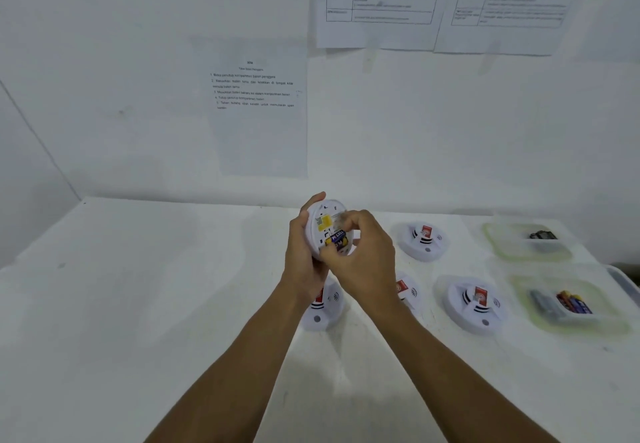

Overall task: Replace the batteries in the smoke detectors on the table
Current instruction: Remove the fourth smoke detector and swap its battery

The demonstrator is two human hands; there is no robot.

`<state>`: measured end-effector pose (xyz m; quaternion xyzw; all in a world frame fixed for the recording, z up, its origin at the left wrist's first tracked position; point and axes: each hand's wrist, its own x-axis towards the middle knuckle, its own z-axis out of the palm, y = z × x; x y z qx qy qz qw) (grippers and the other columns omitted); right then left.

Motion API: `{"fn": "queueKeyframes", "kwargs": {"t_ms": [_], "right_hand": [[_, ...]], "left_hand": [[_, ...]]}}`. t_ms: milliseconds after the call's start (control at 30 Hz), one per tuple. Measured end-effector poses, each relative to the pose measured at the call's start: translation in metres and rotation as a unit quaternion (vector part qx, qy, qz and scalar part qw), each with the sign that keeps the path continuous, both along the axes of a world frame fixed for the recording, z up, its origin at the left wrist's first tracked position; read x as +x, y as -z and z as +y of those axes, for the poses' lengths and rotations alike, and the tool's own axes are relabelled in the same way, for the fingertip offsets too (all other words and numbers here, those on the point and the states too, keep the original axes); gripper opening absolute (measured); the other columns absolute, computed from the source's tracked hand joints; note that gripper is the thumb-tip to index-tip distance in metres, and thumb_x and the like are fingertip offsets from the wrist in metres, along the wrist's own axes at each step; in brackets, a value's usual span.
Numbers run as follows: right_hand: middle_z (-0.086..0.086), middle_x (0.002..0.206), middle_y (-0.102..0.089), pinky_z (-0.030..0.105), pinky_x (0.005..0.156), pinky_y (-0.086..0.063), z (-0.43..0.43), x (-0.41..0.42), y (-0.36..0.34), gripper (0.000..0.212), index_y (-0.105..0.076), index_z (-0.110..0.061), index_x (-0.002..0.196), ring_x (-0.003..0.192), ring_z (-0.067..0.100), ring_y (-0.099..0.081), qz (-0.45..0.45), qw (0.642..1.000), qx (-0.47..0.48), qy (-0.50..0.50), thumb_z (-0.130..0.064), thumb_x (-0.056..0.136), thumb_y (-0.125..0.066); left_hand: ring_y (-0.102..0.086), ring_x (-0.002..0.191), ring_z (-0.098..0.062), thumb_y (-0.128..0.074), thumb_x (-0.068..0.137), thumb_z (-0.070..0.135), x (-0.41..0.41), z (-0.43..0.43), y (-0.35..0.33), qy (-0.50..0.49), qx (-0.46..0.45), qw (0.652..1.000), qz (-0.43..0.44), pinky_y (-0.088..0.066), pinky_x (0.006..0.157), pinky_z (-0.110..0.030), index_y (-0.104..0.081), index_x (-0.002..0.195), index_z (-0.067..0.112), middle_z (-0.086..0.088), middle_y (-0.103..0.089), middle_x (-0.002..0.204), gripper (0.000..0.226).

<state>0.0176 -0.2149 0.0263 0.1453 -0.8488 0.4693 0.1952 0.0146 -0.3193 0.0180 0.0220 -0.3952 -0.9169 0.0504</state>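
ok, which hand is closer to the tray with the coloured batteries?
Right. The right hand pinches the battery in the held smoke detector, left of the tray; the left hand grips that detector's other side, further left.

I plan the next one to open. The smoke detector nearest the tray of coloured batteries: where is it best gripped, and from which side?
Take the smoke detector by its round outer rim, from above, fingers on opposite edges. It lies flat with the raised middle up, so the rim is probably the surest hold.
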Motion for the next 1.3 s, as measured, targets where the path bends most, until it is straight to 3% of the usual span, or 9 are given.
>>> {"fn": "queueKeyframes", "kwargs": {"t_ms": [300,400,533,633,733,867,967,1167,1300], "right_hand": [[-0.006,0.128,-0.062,0.027,0.094,-0.048,0.024,0.016,0.013,0.024,-0.073,-0.022,0.104,0.115,0.014,-0.056,0.087,0.992,0.064,-0.070,-0.032,0.085,-0.062],[-0.003,0.111,-0.065,0.017,0.088,-0.043,0.046,0.019,0.008,0.016,-0.072,-0.016,0.100,0.104,0.013,-0.056,0.110,0.990,0.050,-0.067,-0.020,0.088,-0.064],[-0.014,0.090,-0.066,0.006,0.073,-0.039,0.095,0.018,-0.008,0.007,-0.068,-0.021,0.097,0.084,-0.003,-0.058,0.072,0.996,-0.015,-0.042,-0.018,0.092,-0.064],[-0.018,0.089,-0.066,0.005,0.072,-0.039,0.153,0.016,-0.011,0.011,-0.067,-0.021,0.098,0.081,-0.003,-0.058,0.059,0.998,-0.007,-0.013,-0.013,0.090,-0.066],[-0.029,0.086,-0.063,0.005,0.071,-0.037,0.223,0.009,-0.011,0.011,-0.069,-0.021,0.088,0.080,0.001,-0.059,0.052,0.997,0.047,0.003,-0.010,0.088,-0.066],[-0.013,0.083,-0.068,0.003,0.070,-0.037,0.314,-0.013,-0.011,0.006,-0.069,-0.018,0.089,0.078,0.005,-0.062,-0.017,0.995,0.099,0.025,-0.013,0.086,-0.069],[-0.008,0.078,-0.070,0.023,0.070,-0.048,0.373,-0.035,-0.010,0.007,-0.068,-0.023,0.081,0.075,0.008,-0.064,-0.086,0.983,0.158,0.043,-0.017,0.084,-0.070],[-0.014,0.085,-0.070,0.035,0.085,-0.034,0.430,-0.072,-0.002,0.009,-0.064,-0.032,0.084,0.090,0.013,-0.062,-0.171,0.902,0.393,0.059,-0.038,0.089,-0.062],[-0.013,0.083,-0.071,0.035,0.081,-0.025,0.437,-0.080,0.005,0.013,-0.061,-0.034,0.081,0.084,0.011,-0.059,-0.169,0.872,0.457,0.053,-0.044,0.089,-0.059]], "left_hand": [[-0.059,0.103,-0.028,-0.038,0.097,0.039,0.010,0.003,0.001,0.038,0.057,0.997,-0.036,-0.053,0.085,-0.041,-0.057,0.134,0.024,-0.012,-0.062,0.118,0.044],[-0.060,0.098,-0.027,-0.041,0.096,0.040,0.010,0.023,0.003,0.072,0.066,0.994,-0.040,-0.051,0.084,-0.039,-0.056,0.135,0.025,-0.012,-0.060,0.118,0.045],[-0.055,0.115,-0.034,-0.045,0.094,0.038,0.012,0.060,0.005,0.102,0.062,0.992,-0.035,-0.039,0.105,-0.051,-0.057,0.133,0.024,-0.016,-0.059,0.128,0.044],[-0.056,0.114,-0.034,-0.051,0.086,0.039,0.012,0.100,0.006,0.113,0.055,0.992,-0.032,-0.043,0.100,-0.051,-0.059,0.131,0.022,-0.016,-0.059,0.129,0.049],[-0.052,0.126,-0.037,-0.048,0.089,0.041,0.009,0.146,0.008,0.131,0.055,0.989,-0.038,-0.044,0.095,-0.051,-0.059,0.131,0.025,-0.012,-0.059,0.135,0.046],[-0.053,0.123,-0.036,-0.041,0.096,0.039,0.005,0.197,0.009,0.137,0.076,0.987,-0.044,-0.043,0.098,-0.051,-0.062,0.126,0.026,-0.014,-0.057,0.137,0.039],[-0.055,0.115,-0.034,-0.038,0.097,0.042,0.002,0.232,0.010,0.130,0.070,0.988,-0.043,-0.046,0.088,-0.048,-0.062,0.127,0.026,-0.012,-0.058,0.132,0.040],[-0.058,0.112,-0.032,-0.049,0.088,0.044,-0.002,0.281,0.011,0.124,0.054,0.990,-0.044,-0.048,0.085,-0.049,-0.058,0.132,0.026,-0.007,-0.064,0.125,0.048],[-0.055,0.119,-0.034,-0.053,0.081,0.046,-0.006,0.299,0.014,0.122,0.048,0.990,-0.044,-0.046,0.090,-0.051,-0.057,0.133,0.026,-0.009,-0.061,0.131,0.056]]}}
